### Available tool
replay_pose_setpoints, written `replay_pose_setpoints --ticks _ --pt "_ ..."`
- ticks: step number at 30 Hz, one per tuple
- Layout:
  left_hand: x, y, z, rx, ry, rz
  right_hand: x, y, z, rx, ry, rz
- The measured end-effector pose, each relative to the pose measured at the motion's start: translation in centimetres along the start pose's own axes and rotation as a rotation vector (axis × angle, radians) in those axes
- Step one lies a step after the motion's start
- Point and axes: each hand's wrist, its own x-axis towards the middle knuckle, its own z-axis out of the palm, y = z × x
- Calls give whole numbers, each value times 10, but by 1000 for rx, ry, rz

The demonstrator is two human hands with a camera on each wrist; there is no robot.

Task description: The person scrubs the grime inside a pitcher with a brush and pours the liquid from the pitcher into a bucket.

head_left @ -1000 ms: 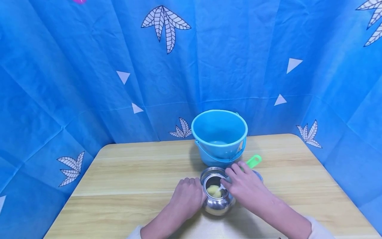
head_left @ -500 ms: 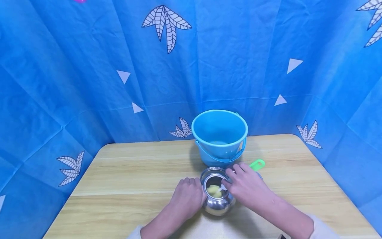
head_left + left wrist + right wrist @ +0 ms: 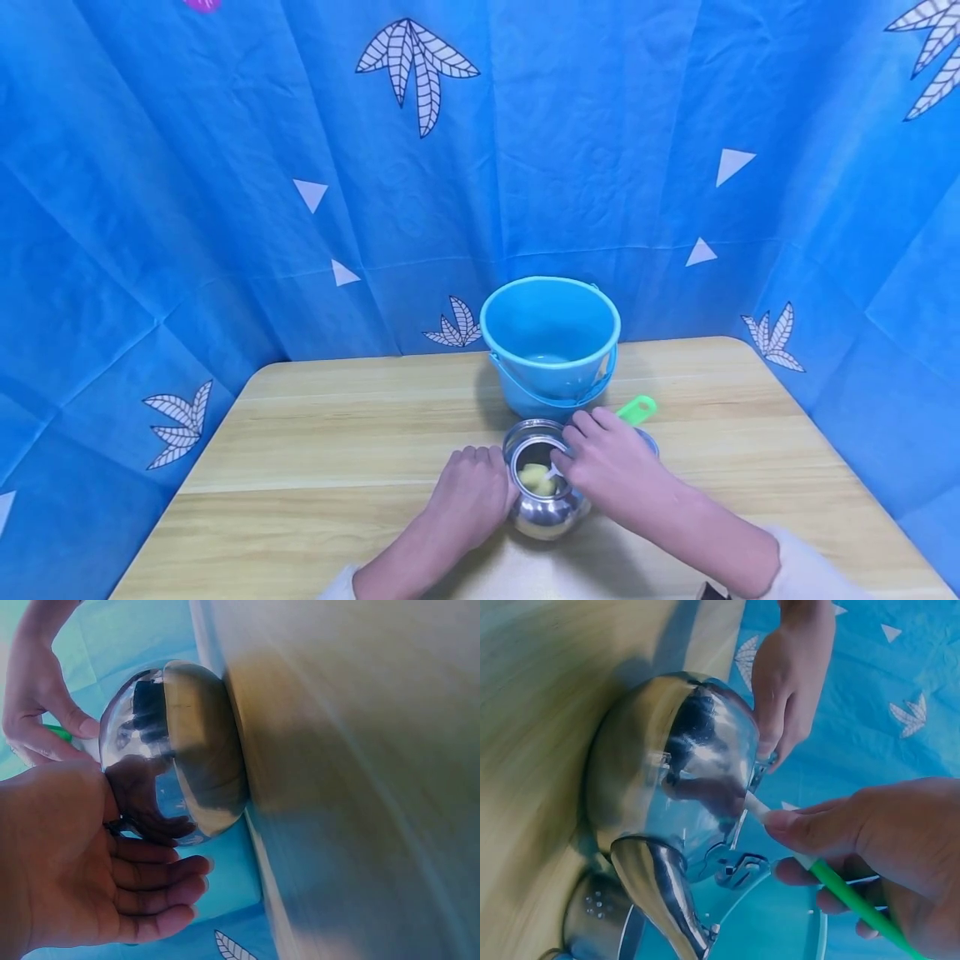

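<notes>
A shiny metal teapot (image 3: 546, 521) stands on the table, its round mouth uncovered. My left hand (image 3: 472, 492) holds it at the left side by the rim; in the left wrist view several fingers hang loosely curved beside it. My right hand (image 3: 611, 458) pinches a cleaning brush by its white neck and green handle (image 3: 637, 410). The brush's yellow sponge-like head (image 3: 536, 478) is inside the pot. In the right wrist view, the white neck enters the mouth, and the spout (image 3: 656, 892) points toward the lower edge.
Behind the pot stands a light-blue bucket (image 3: 551, 367) with its handle hanging down in front. A perforated metal strainer (image 3: 600, 915) sits near the spout. The wooden table (image 3: 337, 442) is bordered by blue cloth (image 3: 585, 150) at the back and sides.
My right hand shifts the brush slightly; its green handle swings right, then back left, and the yellow head moves inside the pot. The left hand and teapot stay put.
</notes>
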Motion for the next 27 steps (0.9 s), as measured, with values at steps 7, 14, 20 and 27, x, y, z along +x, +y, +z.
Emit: replay_pose_setpoints --ticks 7,14,20,27 --pt "-1 -1 0 6 11 8 4 -4 2 -26 44 28" --pt "-2 0 2 -49 57 -31 6 -8 2 -92 42 49" --pt "-1 1 2 -48 64 -34 8 -10 -7 -150 -2 6" --pt "-2 1 2 -67 99 -59 14 -15 -18 -219 -39 -45"
